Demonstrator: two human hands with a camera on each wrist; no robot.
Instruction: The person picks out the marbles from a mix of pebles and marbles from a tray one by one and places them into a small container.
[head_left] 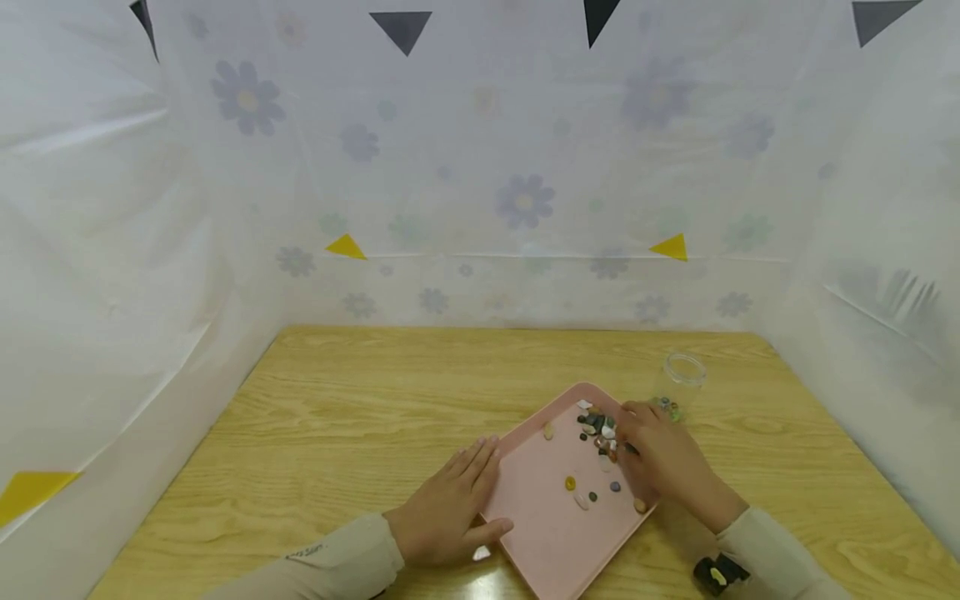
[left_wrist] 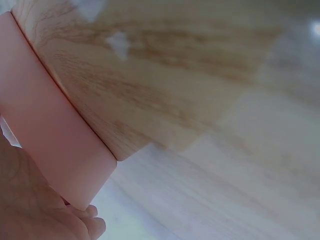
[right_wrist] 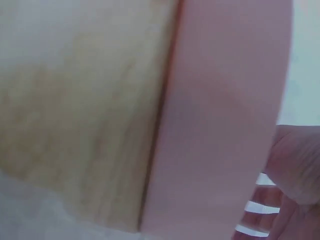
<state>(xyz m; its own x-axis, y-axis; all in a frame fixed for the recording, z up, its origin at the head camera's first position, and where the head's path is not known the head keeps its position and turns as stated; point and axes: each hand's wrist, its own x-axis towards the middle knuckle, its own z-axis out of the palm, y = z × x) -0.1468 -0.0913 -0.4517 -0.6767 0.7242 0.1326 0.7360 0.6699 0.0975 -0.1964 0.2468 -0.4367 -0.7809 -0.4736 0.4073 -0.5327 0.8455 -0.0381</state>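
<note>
A pink tray lies turned at an angle on the table, with small polished stones of several colours clustered in its far right part. My left hand rests on the tray's left edge, fingers straight and thumb reaching over the rim. In the left wrist view, that hand lies against the tray wall. Over the tray's right rim reaches my right hand, its fingers bent down beside the stones. The tray wall hides the fingertips in the right wrist view, so I cannot tell whether they pinch a stone.
Just beyond the right hand stands a clear round jar with some stones at its bottom. A few loose stones, among them a yellow one, lie nearer the tray's middle. Flower-printed white sheeting encloses the wooden table at the back and sides.
</note>
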